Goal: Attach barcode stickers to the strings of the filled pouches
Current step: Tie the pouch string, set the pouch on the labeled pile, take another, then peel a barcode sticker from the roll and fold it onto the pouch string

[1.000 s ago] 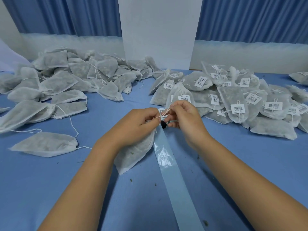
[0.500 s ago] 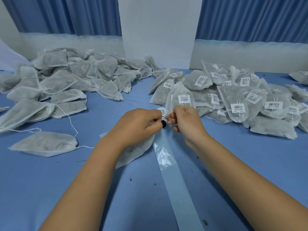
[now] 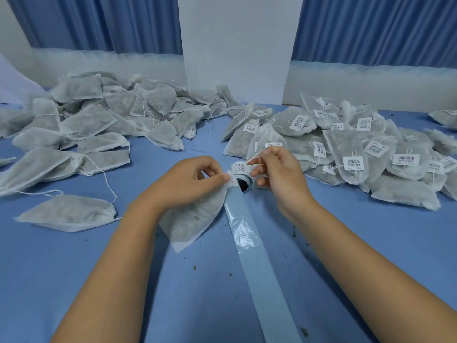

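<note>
Light, floppy pouch (image 3: 195, 219) by the looks, best taken by the neck: pinched there by left hand (image 3: 188, 179), string (image 3: 254, 158) pinched by right hand (image 3: 279, 169) at 2 o'clock.

You have two grips in view: the left grip (image 3: 195, 179) holds one pouch (image 3: 193, 224), and the right grip (image 3: 277, 169) pinches one string (image 3: 253, 159). There is one sticker roll (image 3: 241, 169) and one backing strip (image 3: 259, 263). Two heaps lie on the desk (image 3: 74, 280): the unlabelled heap (image 3: 99, 125) and the labelled heap (image 3: 346, 149). Each is too crowded to count, though the labelled one shows over a dozen barcode labels. One lone pouch (image 3: 69, 214) lies apart.
</note>
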{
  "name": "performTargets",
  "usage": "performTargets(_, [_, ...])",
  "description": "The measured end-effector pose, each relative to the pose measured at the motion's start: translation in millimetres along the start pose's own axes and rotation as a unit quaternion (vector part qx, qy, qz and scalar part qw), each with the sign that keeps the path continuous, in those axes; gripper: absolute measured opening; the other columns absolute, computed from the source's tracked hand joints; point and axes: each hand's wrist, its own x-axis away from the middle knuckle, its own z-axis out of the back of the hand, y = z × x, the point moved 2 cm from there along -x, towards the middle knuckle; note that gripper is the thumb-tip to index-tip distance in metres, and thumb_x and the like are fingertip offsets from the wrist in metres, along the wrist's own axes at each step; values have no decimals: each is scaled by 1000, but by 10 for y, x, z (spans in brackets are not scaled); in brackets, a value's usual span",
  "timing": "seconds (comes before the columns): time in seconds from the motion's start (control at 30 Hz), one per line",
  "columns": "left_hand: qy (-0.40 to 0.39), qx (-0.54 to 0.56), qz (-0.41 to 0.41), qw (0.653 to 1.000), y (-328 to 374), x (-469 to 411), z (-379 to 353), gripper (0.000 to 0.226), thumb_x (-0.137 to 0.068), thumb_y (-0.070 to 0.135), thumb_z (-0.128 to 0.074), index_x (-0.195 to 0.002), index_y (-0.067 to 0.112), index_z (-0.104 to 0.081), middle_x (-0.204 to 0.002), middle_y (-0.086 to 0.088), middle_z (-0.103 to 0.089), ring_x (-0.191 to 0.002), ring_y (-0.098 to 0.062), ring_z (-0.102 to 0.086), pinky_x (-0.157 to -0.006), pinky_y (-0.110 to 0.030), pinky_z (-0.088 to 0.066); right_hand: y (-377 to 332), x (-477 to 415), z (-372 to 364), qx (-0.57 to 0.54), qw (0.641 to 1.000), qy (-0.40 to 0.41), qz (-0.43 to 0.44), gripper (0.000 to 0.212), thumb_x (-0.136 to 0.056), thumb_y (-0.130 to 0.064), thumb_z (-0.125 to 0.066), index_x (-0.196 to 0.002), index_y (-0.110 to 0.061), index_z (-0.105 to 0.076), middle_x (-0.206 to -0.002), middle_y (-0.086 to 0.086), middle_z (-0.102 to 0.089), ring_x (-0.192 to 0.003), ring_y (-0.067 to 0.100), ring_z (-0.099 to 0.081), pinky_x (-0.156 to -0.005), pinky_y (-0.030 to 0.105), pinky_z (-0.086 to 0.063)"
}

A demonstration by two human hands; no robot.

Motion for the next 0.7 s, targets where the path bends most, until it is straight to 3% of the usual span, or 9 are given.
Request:
performTargets(0.1, [-8,-26,41,999,-64,4,81,10,-90,26,-66,-80,24,-67,-73,17,-63,-63,0,-53,-61,-14,-42,-33,18,3,21,999,-14,39,14,-103,-15,-43,-91,-16,-48,-71,-7,-70,-57,4,-59,-48,18,-45])
performTargets(0.23, [52,-16,79,995,-82,-8,158,11,-89,22,-67,-79,17,-67,-69,10,-61,-62,-4,-52,-58,-13,-42,-73,95,-54,68,987,-79,125,13,-102,-10,-47,-92,-18,-50,-96,0,-64,-77,6,-60,-58,18,-49])
performTargets(0.37, [150,109,98,978,-37,-13,216,17,-89,24,-68,-76,15,-63,-62,7,-55,-53,-3,-46,-48,-12,-36,-51,186,-133,137,965,-132,179,16,-100,-12,-53,-92,-26,-55,-112,5,-59,-99,9,-55,-72,26,-51])
performTargets(0.47, [172,194,115,959,29,-29,196,15,-90,25,-66,-80,15,-62,-77,-4,-56,-69,-13,-50,-60,-24,-40,-23,244,-182,165,953,-161,195,20,-98,-11,-55,-91,-29,-55,-118,4,-55,-109,3,-53,-80,21,-48])
performTargets(0.57, [176,255,116,944,76,-42,139,14,-92,23,-64,-80,16,-61,-82,-5,-59,-72,-16,-56,-59,-23,-49,0,266,-224,180,946,-180,202,21,-98,-10,-56,-91,-30,-55,-118,-6,-55,-126,2,-45,-86,22,-47])
performTargets(0.63, [182,283,105,936,89,-49,117,16,-93,23,-64,-79,16,-61,-79,-1,-62,-69,-13,-60,-56,-20,-51,1,259,-229,182,942,-188,208,19,-98,-11,-56,-91,-29,-55,-107,-18,-56,-124,1,-46,-82,23,-46])
performTargets(0.7, [191,291,96,932,93,-50,110,18,-94,25,-64,-78,17,-61,-75,3,-63,-65,-8,-61,-58,-19,-52,-4,251,-224,186,940,-195,210,15,-98,-13,-55,-91,-26,-55,-91,-23,-54,-96,4,-54,-72,23,-43])
